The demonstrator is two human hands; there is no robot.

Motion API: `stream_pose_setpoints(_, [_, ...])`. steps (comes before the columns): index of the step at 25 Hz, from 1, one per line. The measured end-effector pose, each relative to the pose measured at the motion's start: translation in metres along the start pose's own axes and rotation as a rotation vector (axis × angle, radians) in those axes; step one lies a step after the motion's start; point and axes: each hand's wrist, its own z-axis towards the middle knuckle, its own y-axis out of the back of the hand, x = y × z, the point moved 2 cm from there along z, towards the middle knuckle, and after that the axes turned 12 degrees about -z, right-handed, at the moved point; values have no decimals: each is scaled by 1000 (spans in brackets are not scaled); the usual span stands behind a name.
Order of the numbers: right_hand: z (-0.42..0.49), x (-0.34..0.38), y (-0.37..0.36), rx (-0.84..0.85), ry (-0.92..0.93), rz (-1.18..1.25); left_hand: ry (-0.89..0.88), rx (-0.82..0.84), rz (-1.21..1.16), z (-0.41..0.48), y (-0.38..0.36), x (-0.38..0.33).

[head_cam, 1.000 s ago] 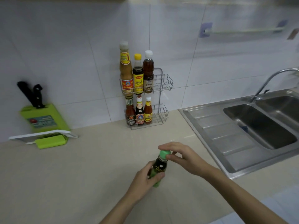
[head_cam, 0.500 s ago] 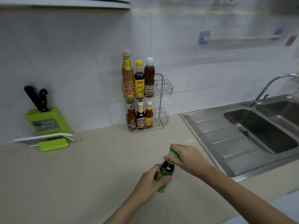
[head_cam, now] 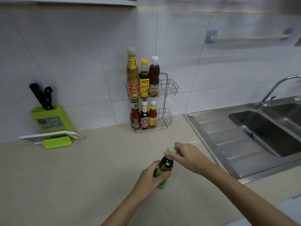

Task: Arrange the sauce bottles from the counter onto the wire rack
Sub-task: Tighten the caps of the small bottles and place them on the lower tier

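Head view: green-capped bottle over the worktop, well short of the rack, tilted, left hand wrapped tight round its lower body, right hand pinching the cap. Rack against the tiled wall, three bottles on each tier, right end of both tiers bare. Knife block far left, sink at right.

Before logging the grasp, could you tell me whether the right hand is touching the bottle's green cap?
Touching: the head view shows the right hand pinching the green cap.
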Motion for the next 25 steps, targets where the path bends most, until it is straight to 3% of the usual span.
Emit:
stream_pose_setpoints(2, [0, 6, -6, -56, 32, -47, -5, 0, 2, 1, -1, -2])
stream_pose_setpoints(6, [-2, 7, -8, -117, 128, 243, -7, -21, -61, 4, 3, -5])
stream_pose_setpoints(10, [1, -4, -3, -194, 139, 209, -6, -13, -79, 3, 9, -3])
stream_pose_setpoints(13, [6, -3, -3, -146, 108, 285, 22, -9, -160, 4, 9, -3])
stream_pose_setpoints(17, [17, 3, 0, -126, 180, 125, 33, -19, -184, 7, 9, -9])
stream_pose_setpoints(21, [31, 1, 14, 9, 136, 14, 57, 23, -198, 2, 11, -12])
stream_pose_setpoints(25, [32, 5, 19, 75, 306, 49, 94, 103, -279, -3, 9, -21])
